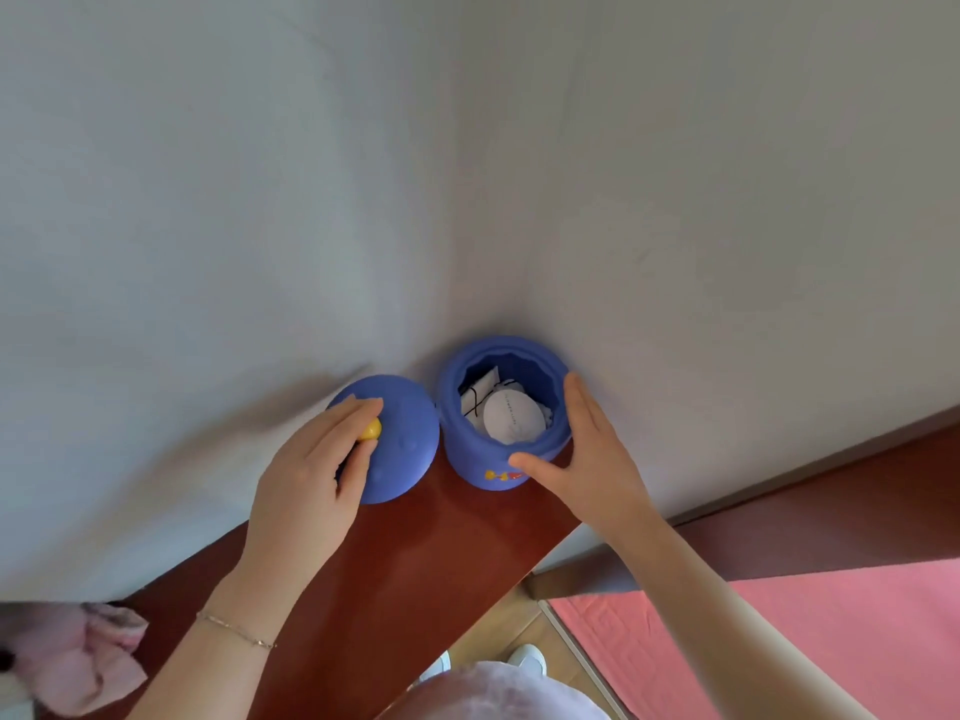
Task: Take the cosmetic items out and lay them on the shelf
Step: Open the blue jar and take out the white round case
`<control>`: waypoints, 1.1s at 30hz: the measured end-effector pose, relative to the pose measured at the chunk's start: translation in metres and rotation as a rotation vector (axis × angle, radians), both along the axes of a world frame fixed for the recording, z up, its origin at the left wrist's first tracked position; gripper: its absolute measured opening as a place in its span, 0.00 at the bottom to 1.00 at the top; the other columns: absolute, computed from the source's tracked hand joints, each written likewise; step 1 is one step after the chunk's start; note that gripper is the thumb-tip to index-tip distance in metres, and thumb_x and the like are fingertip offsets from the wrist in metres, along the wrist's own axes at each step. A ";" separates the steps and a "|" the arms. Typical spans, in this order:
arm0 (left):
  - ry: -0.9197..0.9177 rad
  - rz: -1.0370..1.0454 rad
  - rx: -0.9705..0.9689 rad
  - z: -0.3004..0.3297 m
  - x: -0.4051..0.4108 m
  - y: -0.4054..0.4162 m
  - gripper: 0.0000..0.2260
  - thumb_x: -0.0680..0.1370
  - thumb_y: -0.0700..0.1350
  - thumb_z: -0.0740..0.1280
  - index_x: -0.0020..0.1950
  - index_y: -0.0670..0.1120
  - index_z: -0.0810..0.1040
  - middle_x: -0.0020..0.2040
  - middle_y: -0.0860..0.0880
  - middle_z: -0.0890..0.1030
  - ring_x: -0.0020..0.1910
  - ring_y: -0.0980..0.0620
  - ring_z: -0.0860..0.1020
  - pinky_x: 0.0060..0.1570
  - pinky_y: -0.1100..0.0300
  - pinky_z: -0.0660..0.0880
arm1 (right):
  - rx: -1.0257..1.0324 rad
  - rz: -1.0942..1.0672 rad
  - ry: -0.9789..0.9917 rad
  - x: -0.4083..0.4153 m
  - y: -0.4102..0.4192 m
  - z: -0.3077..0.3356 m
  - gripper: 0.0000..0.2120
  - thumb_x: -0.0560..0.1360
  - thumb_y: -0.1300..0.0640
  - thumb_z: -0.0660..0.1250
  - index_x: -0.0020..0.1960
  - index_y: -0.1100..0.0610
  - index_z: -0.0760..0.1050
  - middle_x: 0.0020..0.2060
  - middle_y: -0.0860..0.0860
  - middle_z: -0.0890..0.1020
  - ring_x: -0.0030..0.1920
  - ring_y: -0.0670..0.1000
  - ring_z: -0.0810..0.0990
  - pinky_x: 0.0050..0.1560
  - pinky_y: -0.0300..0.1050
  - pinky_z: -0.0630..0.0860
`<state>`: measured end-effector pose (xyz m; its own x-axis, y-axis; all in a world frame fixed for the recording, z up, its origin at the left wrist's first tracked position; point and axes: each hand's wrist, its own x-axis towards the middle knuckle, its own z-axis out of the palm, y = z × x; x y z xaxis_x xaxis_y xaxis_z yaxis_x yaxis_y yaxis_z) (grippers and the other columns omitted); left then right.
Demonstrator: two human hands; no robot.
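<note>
A blue round pot [470,459] stands open on the brown wooden shelf [415,563], against the wall. Inside it lie a white oval item [511,418] and white packets with a black cord. My right hand [587,459] cups the pot's right side, thumb on its front and fingers along the rim. The pot's blue domed lid [405,439] rests on the shelf just left of the pot. My left hand [317,470] pinches the lid's yellow knob [370,429].
A pink cloth [83,657] lies at the shelf's left end. White walls [467,174] meet in a corner right behind the pot. Below the shelf's end are a pink mat [779,636], wooden floor and white shoes [527,657].
</note>
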<state>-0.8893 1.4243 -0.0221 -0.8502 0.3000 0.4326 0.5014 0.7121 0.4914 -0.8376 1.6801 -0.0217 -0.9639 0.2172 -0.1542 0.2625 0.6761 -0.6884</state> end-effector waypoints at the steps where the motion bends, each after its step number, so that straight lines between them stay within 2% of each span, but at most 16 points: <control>1: 0.013 -0.004 -0.023 -0.005 0.005 -0.007 0.17 0.78 0.48 0.57 0.57 0.40 0.80 0.54 0.46 0.82 0.55 0.53 0.74 0.54 0.65 0.68 | -0.004 -0.001 0.001 0.000 0.000 0.000 0.48 0.69 0.42 0.71 0.76 0.49 0.42 0.75 0.41 0.48 0.69 0.34 0.49 0.65 0.28 0.48; 4: -0.065 -0.007 -0.110 -0.031 0.022 -0.029 0.25 0.81 0.54 0.49 0.57 0.41 0.79 0.52 0.46 0.82 0.53 0.52 0.77 0.52 0.63 0.69 | -0.009 -0.006 0.010 0.001 0.000 -0.001 0.48 0.68 0.43 0.71 0.76 0.49 0.42 0.76 0.42 0.49 0.70 0.34 0.50 0.63 0.26 0.48; 7: -0.207 0.021 -0.203 -0.062 0.037 -0.049 0.27 0.81 0.58 0.45 0.59 0.45 0.79 0.54 0.49 0.82 0.53 0.49 0.80 0.52 0.63 0.69 | -0.023 -0.017 0.020 0.001 0.000 -0.003 0.49 0.68 0.43 0.72 0.76 0.50 0.43 0.76 0.43 0.49 0.73 0.39 0.51 0.65 0.29 0.50; 13: -0.367 0.105 -0.236 -0.090 0.050 -0.059 0.19 0.76 0.52 0.54 0.58 0.48 0.79 0.57 0.51 0.81 0.55 0.55 0.76 0.53 0.66 0.67 | -0.028 -0.017 0.024 0.002 -0.001 -0.004 0.48 0.68 0.44 0.71 0.76 0.50 0.43 0.76 0.43 0.49 0.74 0.41 0.51 0.65 0.30 0.50; 17: -0.363 0.088 -0.208 -0.103 0.052 -0.055 0.16 0.76 0.49 0.59 0.57 0.46 0.79 0.56 0.50 0.81 0.55 0.56 0.74 0.55 0.67 0.66 | -0.038 -0.021 0.033 0.002 0.000 -0.005 0.48 0.68 0.44 0.71 0.76 0.51 0.44 0.76 0.43 0.49 0.74 0.41 0.51 0.67 0.31 0.50; 19: -0.343 0.098 -0.188 -0.107 0.052 -0.053 0.12 0.74 0.40 0.69 0.57 0.45 0.80 0.56 0.48 0.81 0.55 0.55 0.75 0.55 0.66 0.66 | -0.043 -0.022 0.034 0.002 0.000 -0.006 0.48 0.68 0.44 0.71 0.76 0.51 0.43 0.76 0.43 0.49 0.74 0.41 0.51 0.66 0.31 0.50; 21: -0.337 0.105 -0.184 -0.108 0.051 -0.051 0.14 0.71 0.35 0.71 0.56 0.44 0.80 0.55 0.46 0.81 0.55 0.52 0.77 0.55 0.63 0.66 | -0.044 -0.022 0.035 0.002 0.000 -0.006 0.48 0.68 0.44 0.71 0.76 0.51 0.43 0.76 0.43 0.49 0.73 0.40 0.51 0.66 0.31 0.50; 23: -0.321 0.084 -0.189 -0.101 0.050 -0.047 0.12 0.74 0.43 0.64 0.56 0.43 0.79 0.55 0.46 0.81 0.56 0.47 0.78 0.56 0.62 0.66 | -0.042 -0.023 0.032 0.001 0.000 -0.006 0.49 0.68 0.43 0.71 0.76 0.50 0.43 0.76 0.43 0.49 0.74 0.40 0.51 0.66 0.31 0.51; 25: -0.340 0.057 -0.128 -0.085 0.046 -0.037 0.18 0.74 0.49 0.57 0.57 0.43 0.78 0.57 0.48 0.79 0.60 0.49 0.75 0.58 0.64 0.64 | -0.040 -0.022 0.028 0.002 -0.001 -0.006 0.49 0.68 0.43 0.71 0.76 0.50 0.42 0.76 0.42 0.49 0.74 0.41 0.51 0.66 0.31 0.51; 27: -0.294 0.049 -0.019 -0.059 0.034 -0.018 0.19 0.75 0.51 0.57 0.59 0.44 0.78 0.58 0.51 0.78 0.61 0.55 0.71 0.58 0.67 0.65 | -0.034 -0.021 0.028 0.002 -0.001 -0.006 0.49 0.68 0.43 0.71 0.76 0.49 0.42 0.76 0.42 0.49 0.74 0.41 0.51 0.66 0.31 0.52; 29: -0.207 -0.014 0.050 -0.029 0.017 0.010 0.18 0.75 0.51 0.58 0.59 0.44 0.78 0.57 0.51 0.78 0.58 0.57 0.72 0.56 0.68 0.66 | -0.032 -0.020 0.029 0.002 -0.001 -0.005 0.49 0.68 0.43 0.71 0.76 0.49 0.42 0.76 0.42 0.49 0.74 0.41 0.52 0.66 0.31 0.52; 33: -0.128 -0.228 -0.007 0.016 -0.023 0.069 0.16 0.76 0.49 0.60 0.59 0.44 0.78 0.55 0.48 0.81 0.53 0.54 0.76 0.50 0.65 0.71 | -0.056 -0.026 0.038 0.003 -0.001 -0.005 0.49 0.68 0.43 0.71 0.76 0.50 0.43 0.76 0.42 0.49 0.73 0.39 0.51 0.65 0.29 0.51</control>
<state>-0.9121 1.4936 -0.0061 -0.8081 0.4925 0.3232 0.5832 0.5914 0.5570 -0.8349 1.6788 -0.0264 -0.9634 0.2345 -0.1299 0.2523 0.6294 -0.7349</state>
